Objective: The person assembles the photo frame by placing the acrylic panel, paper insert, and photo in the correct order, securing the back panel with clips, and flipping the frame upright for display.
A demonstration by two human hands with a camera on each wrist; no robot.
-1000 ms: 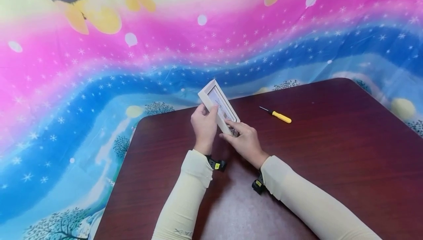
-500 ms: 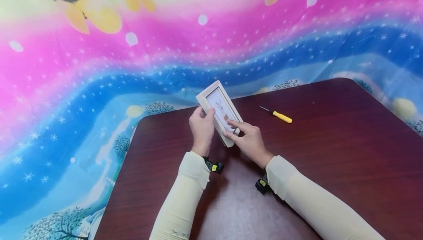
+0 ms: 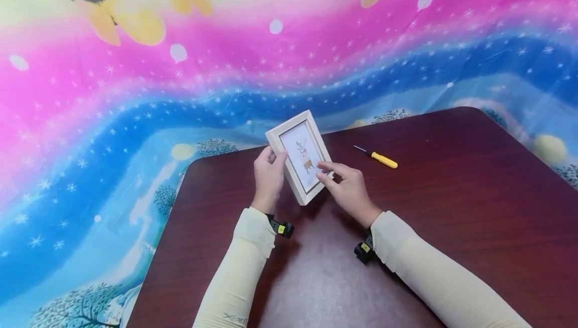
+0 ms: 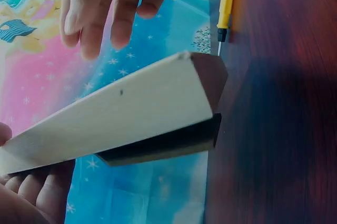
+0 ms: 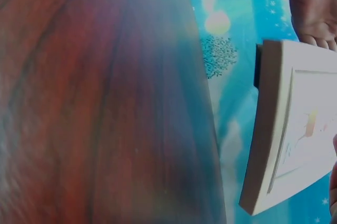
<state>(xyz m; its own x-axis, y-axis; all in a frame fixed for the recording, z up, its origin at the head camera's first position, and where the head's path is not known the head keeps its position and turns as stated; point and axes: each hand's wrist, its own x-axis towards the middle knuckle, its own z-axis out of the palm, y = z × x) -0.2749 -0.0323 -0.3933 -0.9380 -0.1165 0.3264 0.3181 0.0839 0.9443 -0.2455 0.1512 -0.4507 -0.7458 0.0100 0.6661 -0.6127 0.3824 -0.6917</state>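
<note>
My left hand (image 3: 269, 175) holds a cream picture frame (image 3: 292, 177) by its left side, thumb on the front rim and fingers behind. The frame is tilted above the table, its front with a small plant-like drawing (image 3: 304, 156) facing me. In the left wrist view a dark flap (image 4: 163, 142) stands out from the frame's back. My right hand (image 3: 349, 187) hovers at the frame's lower right, fingertips in front of the picture. Seen in the left wrist view, the fingers (image 4: 124, 24) of that hand are loosely extended and apart from the frame's edge.
A screwdriver (image 3: 383, 160) with a yellow handle lies on the dark red-brown table (image 3: 451, 217), right of the hands. Behind the table hangs a colourful printed cloth (image 3: 217, 72). Black wrist cameras (image 3: 283, 229) sit on both wrists.
The picture frame has turned so its front faces me more fully. My left hand has shifted slightly left, and my right hand has moved right, away from the frame's lower end.
</note>
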